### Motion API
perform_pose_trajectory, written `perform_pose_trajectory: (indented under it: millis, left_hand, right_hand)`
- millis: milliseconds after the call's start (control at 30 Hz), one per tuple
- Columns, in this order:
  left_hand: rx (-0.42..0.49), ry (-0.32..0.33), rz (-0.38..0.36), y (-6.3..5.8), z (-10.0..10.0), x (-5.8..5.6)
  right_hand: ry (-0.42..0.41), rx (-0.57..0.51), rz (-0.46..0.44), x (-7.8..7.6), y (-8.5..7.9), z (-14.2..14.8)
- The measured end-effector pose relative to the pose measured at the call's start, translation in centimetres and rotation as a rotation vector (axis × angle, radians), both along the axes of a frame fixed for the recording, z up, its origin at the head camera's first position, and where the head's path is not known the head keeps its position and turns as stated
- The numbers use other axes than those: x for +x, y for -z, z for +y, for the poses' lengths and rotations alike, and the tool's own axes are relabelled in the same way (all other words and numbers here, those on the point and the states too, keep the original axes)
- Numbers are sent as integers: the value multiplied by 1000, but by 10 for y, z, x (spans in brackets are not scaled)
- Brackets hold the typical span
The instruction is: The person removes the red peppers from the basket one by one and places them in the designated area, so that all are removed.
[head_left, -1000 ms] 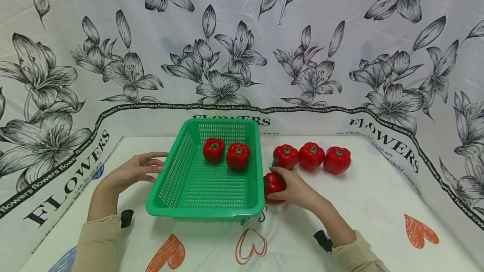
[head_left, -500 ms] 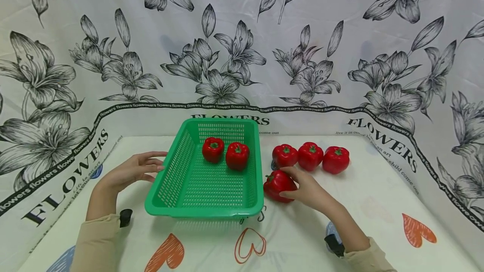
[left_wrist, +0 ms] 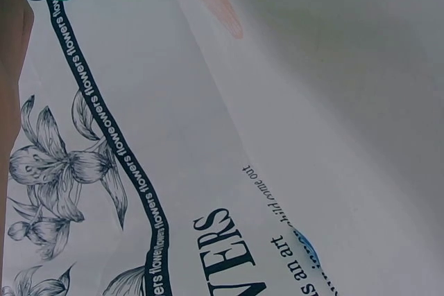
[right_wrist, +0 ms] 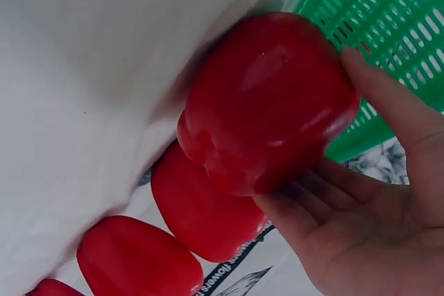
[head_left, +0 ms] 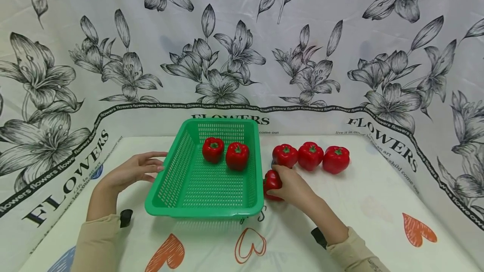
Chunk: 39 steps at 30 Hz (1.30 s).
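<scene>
My right hand (head_left: 293,184) grips a red bell pepper (head_left: 272,184) just outside the right wall of the green plastic basket (head_left: 204,212). In the right wrist view, thumb and fingers sit on opposite sides of that pepper (right_wrist: 267,102), and the hand (right_wrist: 374,220) covers part of it. Two more red bell peppers, one on the left (head_left: 213,150) and one on the right (head_left: 237,156), stand inside the basket near its back. At the basket's left rim is my left hand (head_left: 130,172), its fingers loosely extended, fingertips at or against the rim; it holds nothing.
Behind the right hand, a row of three red bell peppers stands on the table: a left one (head_left: 285,155), a middle one (head_left: 310,155) and a right one (head_left: 336,159). The white tablecloth (head_left: 363,205) has printed hearts. A floral curtain (head_left: 242,87) rises behind.
The right hand and its pepper shifted right, the pepper tilting, and then came back left toward the basket wall. The left hand and basket stay put.
</scene>
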<state>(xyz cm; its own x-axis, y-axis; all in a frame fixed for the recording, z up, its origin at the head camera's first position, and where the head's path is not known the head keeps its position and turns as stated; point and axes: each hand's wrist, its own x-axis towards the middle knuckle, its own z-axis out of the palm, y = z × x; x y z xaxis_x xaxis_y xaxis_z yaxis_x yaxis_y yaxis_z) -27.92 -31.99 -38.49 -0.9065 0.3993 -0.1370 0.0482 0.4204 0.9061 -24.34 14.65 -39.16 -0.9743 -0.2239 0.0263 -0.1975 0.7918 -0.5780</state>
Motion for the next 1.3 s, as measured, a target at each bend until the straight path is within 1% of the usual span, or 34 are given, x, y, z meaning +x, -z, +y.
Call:
perform_pose_trajectory:
  millis: [67, 133, 233, 333, 400, 467, 600, 667, 767, 900, 1067, 1300]
  left_hand:
    - [3, -1, 2, -1, 1, 1]
    - [6, -5, 1, -2, 1, 1]
    - [4, -9, 1, -2, 1, 1]
    - [6, -12, -1, -1, 1, 1]
    - [7, -12, 0, -1, 1, 1]
    - [5, -15, -3, -1, 0, 1]
    - [-4, -24, -8, -1, 0, 1]
    - [-3, -28, -13, -1, 0, 1]
    - [-8, -19, -9, -1, -1, 0]
    - [-8, -25, -13, -1, 0, 0]
    - [-1, -19, -13, -1, 1, 0]
    - [-3, -27, -17, -2, 1, 0]
  right_hand:
    - [0, -3, 0, 0, 0, -2]
    - [-6, -33, 1, 0, 2, -2]
    - [-25, -124, -11, 1, 6, 2]
    - [-58, -217, -55, 1, 8, 9]
    - [-79, -255, -84, 2, 9, 15]
    - [-101, -274, -107, 2, 9, 23]
    - [-144, -280, -105, 3, 7, 41]
    - [-156, -282, -120, 3, 5, 51]
    - [-148, -303, -153, 5, 3, 64]
    - [-115, -344, -165, 1, 2, 75]
    - [-69, -407, -202, -5, 5, 79]
    - [-47, -409, -224, -8, 7, 80]
